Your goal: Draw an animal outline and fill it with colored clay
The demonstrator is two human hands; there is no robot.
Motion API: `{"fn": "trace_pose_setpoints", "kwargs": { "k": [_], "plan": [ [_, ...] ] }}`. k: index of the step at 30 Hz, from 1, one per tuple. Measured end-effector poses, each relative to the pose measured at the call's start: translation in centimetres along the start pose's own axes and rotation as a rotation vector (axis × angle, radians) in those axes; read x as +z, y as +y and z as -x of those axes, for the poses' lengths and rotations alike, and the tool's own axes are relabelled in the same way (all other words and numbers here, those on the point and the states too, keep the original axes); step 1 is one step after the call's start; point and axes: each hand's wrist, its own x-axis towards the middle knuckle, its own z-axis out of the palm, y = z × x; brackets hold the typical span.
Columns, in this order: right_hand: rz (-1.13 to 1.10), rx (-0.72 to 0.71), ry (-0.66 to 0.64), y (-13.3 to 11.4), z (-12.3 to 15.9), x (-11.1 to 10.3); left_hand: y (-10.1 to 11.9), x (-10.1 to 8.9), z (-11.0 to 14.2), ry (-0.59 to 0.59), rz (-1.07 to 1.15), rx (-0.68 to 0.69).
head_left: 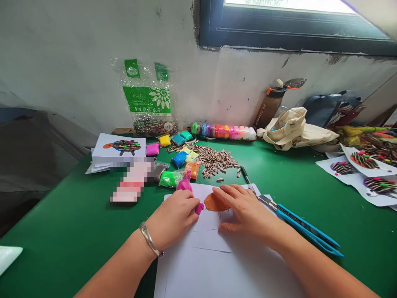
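- Our left hand [175, 213] has its fingers bent and bunched at a small lump of magenta clay [199, 208], just left of the orange clay oval [212, 203]; we cannot tell whether they pinch it.
- Our right hand [248, 209] is spread loosely, fingertips over the oval's right part, thumb lower down on the white paper [198, 273].
- Beneath the oval we see the paper that carries it, with small drawn loops along the oval's lower edge.
- A magenta clay packet [185, 183] stands just beyond and left of the oval, close to our left hand.
- Farther beyond the oval, we have an orange clay packet [192, 169], a green clay packet [169, 179] and a loose heap of sunflower seeds [217, 159].
- Right of the oval lie a black pen [246, 176] and a blue-handled cutting tool [300, 227].
- Well left of the oval, a seed-covered turtle picture [125, 145] tops a stack on our green counter [77, 215]; far right of it lie more seed-decorated sheets [378, 186].
- Against the wall beyond the oval stands a brown water bottle [269, 108].
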Motion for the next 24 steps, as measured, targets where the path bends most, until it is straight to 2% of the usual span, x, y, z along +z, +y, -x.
{"fn": "trace_pose_setpoints", "kwargs": {
  "k": [8, 16, 24],
  "plan": [
    [-0.025, 0.093, 0.090, -1.4, -0.2, 2.0, -0.3, -0.4, 0.3, 0.027, 0.012, -0.004],
    [0.072, 0.087, 0.126, -1.9, 0.1, 2.2, -0.5, -0.6, 0.6, 0.023, -0.015, -0.021],
    [0.038, 0.062, 0.046, -2.3, 0.0, 1.6, -0.2, -0.7, 0.5, -0.060, -0.059, -0.063]
  ]
}}
